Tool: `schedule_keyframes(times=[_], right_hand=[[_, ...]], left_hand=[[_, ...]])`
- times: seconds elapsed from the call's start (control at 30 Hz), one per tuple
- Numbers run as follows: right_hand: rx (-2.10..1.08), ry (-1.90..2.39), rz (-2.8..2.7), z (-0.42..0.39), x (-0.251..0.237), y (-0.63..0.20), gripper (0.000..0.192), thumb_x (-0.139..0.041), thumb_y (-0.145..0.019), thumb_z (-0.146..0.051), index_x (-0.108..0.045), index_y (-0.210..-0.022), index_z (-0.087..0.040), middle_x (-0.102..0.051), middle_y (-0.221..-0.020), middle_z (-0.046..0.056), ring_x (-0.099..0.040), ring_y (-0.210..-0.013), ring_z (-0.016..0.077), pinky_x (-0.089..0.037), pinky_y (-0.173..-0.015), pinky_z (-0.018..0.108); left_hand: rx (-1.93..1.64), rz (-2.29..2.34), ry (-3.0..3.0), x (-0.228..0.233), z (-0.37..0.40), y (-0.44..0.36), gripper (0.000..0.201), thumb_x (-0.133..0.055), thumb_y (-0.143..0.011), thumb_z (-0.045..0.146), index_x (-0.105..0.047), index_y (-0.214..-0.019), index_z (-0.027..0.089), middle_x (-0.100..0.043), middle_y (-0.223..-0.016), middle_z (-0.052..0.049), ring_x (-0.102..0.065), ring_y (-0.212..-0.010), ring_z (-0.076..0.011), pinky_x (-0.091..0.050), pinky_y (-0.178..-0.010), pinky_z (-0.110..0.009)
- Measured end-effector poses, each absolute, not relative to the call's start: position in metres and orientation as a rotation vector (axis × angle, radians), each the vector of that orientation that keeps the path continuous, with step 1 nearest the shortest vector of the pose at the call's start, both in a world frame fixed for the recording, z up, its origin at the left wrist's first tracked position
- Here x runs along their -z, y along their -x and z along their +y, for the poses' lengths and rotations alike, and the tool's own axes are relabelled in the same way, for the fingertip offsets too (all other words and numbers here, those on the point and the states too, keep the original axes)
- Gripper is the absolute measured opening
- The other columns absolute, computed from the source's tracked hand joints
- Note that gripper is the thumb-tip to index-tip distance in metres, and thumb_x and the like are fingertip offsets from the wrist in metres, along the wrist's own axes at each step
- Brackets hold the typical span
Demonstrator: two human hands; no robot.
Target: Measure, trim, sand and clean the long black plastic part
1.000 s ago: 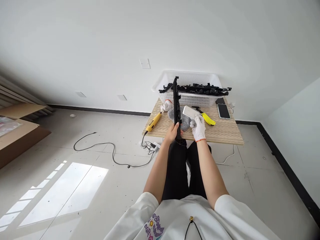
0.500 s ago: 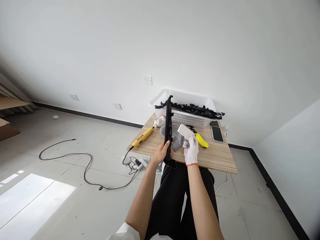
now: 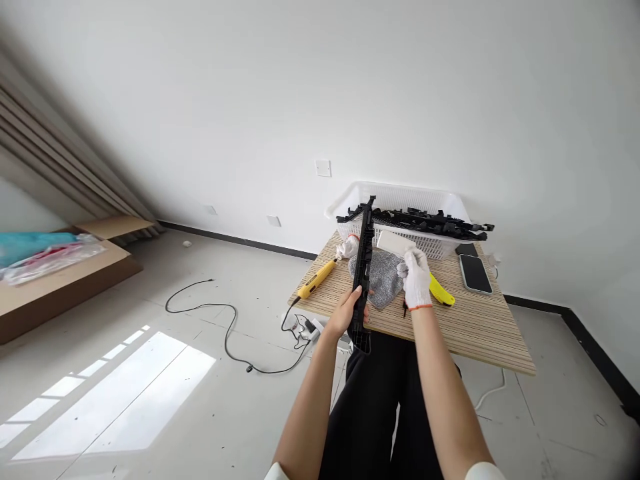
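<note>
1. The left hand (image 3: 345, 312), bare, is gripping the lower part of a long black plastic strip (image 3: 364, 267), fingers wrapped round it.
2. The strip is standing near upright and slightly tilted, its lower end hanging just past the near edge of the bench (image 3: 470, 327) and its upper end reaching up in front of the white basket (image 3: 400, 197).
3. The right hand (image 3: 417, 280), in a white knit glove, is closing round a pale rectangular block (image 3: 395, 243), which is sitting just to the right of the strip and in front of the basket.
4. A grey cloth (image 3: 384, 283) is lying on the bench directly behind the strip, between the two hands.
5. The basket is sitting at the far edge of the bench and is holding more black strips (image 3: 430, 221), some overhanging its right rim.
6. A yellow corded tool (image 3: 316, 288) is lying to the left of the strip, with its black cable (image 3: 225, 320) trailing over the floor.
7. A second white glove (image 3: 347, 248) is lying between the tool's tip and the basket.
8. A bright yellow object (image 3: 441, 291) is lying just right of the gloved hand; further right, a phone (image 3: 475, 273) is lying face up.
9. A cardboard box (image 3: 60, 280) is standing on the floor well left of the bench.
</note>
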State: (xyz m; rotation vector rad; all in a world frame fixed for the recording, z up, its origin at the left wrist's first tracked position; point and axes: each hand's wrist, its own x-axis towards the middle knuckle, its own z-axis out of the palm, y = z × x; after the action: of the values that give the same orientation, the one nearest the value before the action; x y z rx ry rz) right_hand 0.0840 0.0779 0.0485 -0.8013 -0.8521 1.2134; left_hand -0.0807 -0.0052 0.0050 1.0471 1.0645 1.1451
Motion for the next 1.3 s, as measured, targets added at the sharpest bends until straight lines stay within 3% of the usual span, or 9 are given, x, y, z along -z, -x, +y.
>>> schedule_keyframes(times=[0.1, 0.23, 0.4, 0.5, 0.6, 0.77, 1.07, 1.2, 1.3], right_hand=[[-1.246, 0.777, -0.96, 0.089, -0.055, -0.093, 0.034, -0.08, -0.07, -0.038, -0.061, -0.094, -0.023, -0.057, -0.061, -0.007, -0.055, -0.047, 0.0093, -0.038, -0.041, 0.019], [-1.151, 0.735, -0.867, 0.087, -0.046, -0.085, 0.024, -0.071, -0.079, -0.04, -0.06, -0.093, -0.024, -0.06, -0.066, -0.006, -0.052, -0.045, 0.0071, -0.038, -0.041, 0.019], [-1.148, 0.827, -0.898, 0.094, -0.046, -0.077, 0.025, -0.07, -0.077, -0.041, -0.059, -0.09, -0.023, -0.065, -0.075, -0.004, -0.052, -0.045, 0.0053, -0.035, -0.039, 0.017], [-1.275, 0.848, -1.159, 0.099, -0.051, -0.091, 0.023, -0.072, -0.078, -0.038, -0.063, -0.092, -0.022, -0.062, -0.069, -0.004, -0.057, -0.051, 0.008, -0.042, -0.043, 0.018], [-1.19, 0.825, -1.046, 0.094, -0.051, -0.107, 0.02, -0.069, -0.082, -0.04, -0.062, -0.092, -0.024, -0.062, -0.071, -0.004, -0.057, -0.051, 0.0079, -0.042, -0.043, 0.018], [-1.369, 0.862, -1.208, 0.076, -0.051, -0.119, 0.024, -0.074, -0.081, -0.04, -0.065, -0.096, -0.023, -0.064, -0.072, -0.002, -0.062, -0.058, 0.0125, -0.049, -0.05, 0.024], [-1.224, 0.839, -0.948, 0.042, -0.034, -0.117, 0.026, -0.072, -0.08, -0.037, -0.063, -0.099, -0.022, -0.059, -0.064, -0.005, -0.055, -0.053, 0.0098, -0.042, -0.05, 0.022], [-1.243, 0.848, -1.014, 0.031, -0.028, -0.116, 0.041, -0.076, -0.071, -0.027, -0.062, -0.109, -0.022, -0.066, -0.076, -0.003, -0.056, -0.057, 0.0089, -0.044, -0.05, 0.022], [-1.296, 0.936, -0.953, 0.02, -0.029, -0.12, 0.038, -0.076, -0.075, -0.033, -0.062, -0.109, -0.022, -0.067, -0.074, -0.002, -0.05, -0.048, 0.007, -0.036, -0.041, 0.019]], left_hand=[[-1.144, 1.035, -1.006, -0.007, -0.005, 0.083, 0.058, -0.051, -0.089, 0.066, -0.064, -0.113, 0.015, -0.06, -0.057, 0.002, -0.057, -0.049, -0.015, -0.046, -0.051, -0.027], [-1.146, 1.086, -0.981, -0.008, -0.005, 0.079, 0.06, -0.053, -0.088, 0.067, -0.063, -0.113, 0.015, -0.06, -0.057, 0.002, -0.058, -0.049, -0.0156, -0.047, -0.05, -0.027], [-1.146, 1.158, -1.014, -0.008, -0.007, 0.074, 0.061, -0.052, -0.087, 0.069, -0.063, -0.111, 0.014, -0.061, -0.058, 0.001, -0.06, -0.05, -0.0171, -0.048, -0.051, -0.028], [-1.13, 1.163, -1.016, -0.006, -0.006, 0.074, 0.06, -0.052, -0.087, 0.069, -0.063, -0.112, 0.015, -0.061, -0.058, 0.001, -0.06, -0.05, -0.0177, -0.048, -0.05, -0.029], [-1.131, 1.162, -1.008, -0.005, -0.005, 0.074, 0.06, -0.053, -0.086, 0.069, -0.062, -0.112, 0.015, -0.06, -0.057, 0.002, -0.059, -0.049, -0.0174, -0.048, -0.049, -0.029], [-1.125, 1.176, -1.018, -0.008, -0.005, 0.073, 0.059, -0.052, -0.089, 0.067, -0.063, -0.112, 0.015, -0.061, -0.059, 0.001, -0.06, -0.052, -0.017, -0.049, -0.052, -0.028], [-1.18, 1.03, -0.953, 0.002, -0.002, 0.076, 0.077, -0.034, -0.089, 0.077, -0.063, -0.118, 0.012, -0.066, -0.066, -0.005, -0.062, -0.055, -0.019, -0.049, -0.053, -0.03], [-1.194, 0.927, -0.909, 0.003, -0.001, 0.081, 0.066, -0.043, -0.09, 0.066, -0.064, -0.12, 0.011, -0.065, -0.067, -0.003, -0.061, -0.058, -0.0164, -0.048, -0.055, -0.027], [-1.182, 0.863, -0.891, 0.0, -0.002, 0.084, 0.06, -0.05, -0.091, 0.062, -0.065, -0.12, 0.011, -0.066, -0.07, -0.003, -0.062, -0.063, -0.0159, -0.049, -0.062, -0.027]])
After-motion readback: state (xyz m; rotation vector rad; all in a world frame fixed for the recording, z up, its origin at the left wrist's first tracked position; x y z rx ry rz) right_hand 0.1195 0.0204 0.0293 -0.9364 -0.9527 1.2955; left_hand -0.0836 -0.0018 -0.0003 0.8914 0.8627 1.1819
